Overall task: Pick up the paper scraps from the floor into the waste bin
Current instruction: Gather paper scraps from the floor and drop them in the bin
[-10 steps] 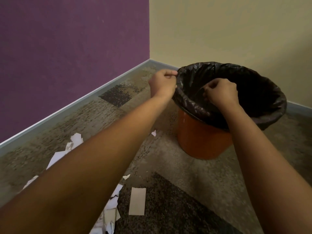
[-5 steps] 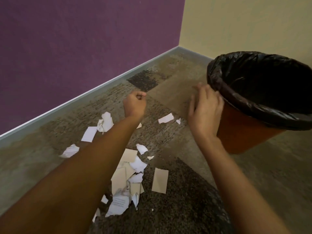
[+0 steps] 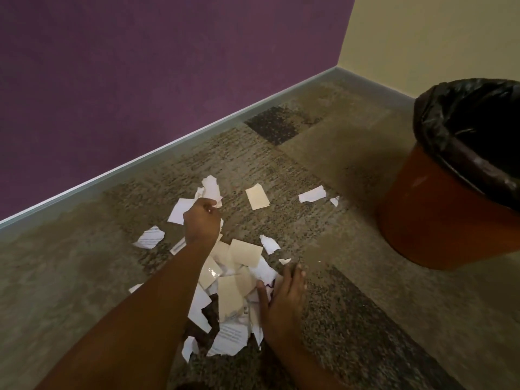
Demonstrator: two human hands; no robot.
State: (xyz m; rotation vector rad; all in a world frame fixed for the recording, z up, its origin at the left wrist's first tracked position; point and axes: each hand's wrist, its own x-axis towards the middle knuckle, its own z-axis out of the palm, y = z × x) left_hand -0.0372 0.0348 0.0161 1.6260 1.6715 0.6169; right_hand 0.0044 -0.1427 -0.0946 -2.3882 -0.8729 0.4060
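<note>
Torn paper scraps lie on the carpet, most of them in a pile [image 3: 244,254] of white and beige pieces at the centre. My left hand [image 3: 201,222] reaches past the pile, its fingers closed on the lower edge of a crumpled white scrap [image 3: 211,188]. My right hand [image 3: 281,301] rests flat with fingers spread against the pile's right edge. The orange waste bin [image 3: 436,220] with a black liner [image 3: 450,130] stands upright at the right, apart from both hands. Loose pieces lie farther out: a beige card [image 3: 257,197], a white scrap [image 3: 312,194] and a printed scrap [image 3: 149,238].
A purple wall [image 3: 140,80] with a grey skirting board [image 3: 168,146] runs along the left. A cream wall [image 3: 436,38] meets it at the corner behind the bin. Patterned carpet [image 3: 365,319] lies between the pile and the bin.
Both hands left the bin's liner rim and dropped to the floor. The view swung left and down onto the scraps. My left hand now touches the crumpled scrap, my right the pile.
</note>
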